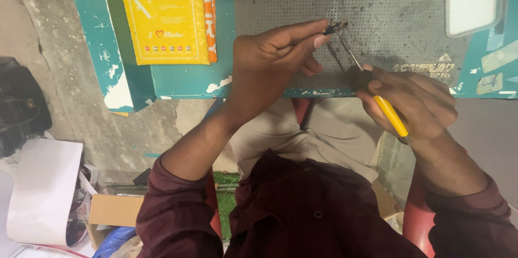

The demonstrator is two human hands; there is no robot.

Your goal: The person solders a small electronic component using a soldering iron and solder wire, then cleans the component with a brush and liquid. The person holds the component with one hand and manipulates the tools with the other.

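Left hand (270, 55): raised over the grey mat (388, 15), thumb and forefinger pinched shut on a small dark part (335, 27); the other fingers are curled in.
Part: held off the mat at the fingertips, near the middle of the bench top; too small to tell its kind, perhaps a small clip or metal fitting.
Right hand (418, 101): closed round the yellow handle of a screwdriver (372, 88), fingers wrapped tight, the handle's end sticking out at the wrist side.
Screwdriver: its thin shaft slants up and left, the tip meeting the part between the left fingertips.
Step in hand: by the look of it, the tip is being seated in or turned against the part while the left hand steadies it.
Next move calls for: a firm pinch, the tip kept square on the part, and light turning so the tip does not slip toward the fingers.
Around: a yellow packet (162, 15) lies on the teal bench (189, 82) to the left; a white tray (475, 5) sits at the mat's far right.
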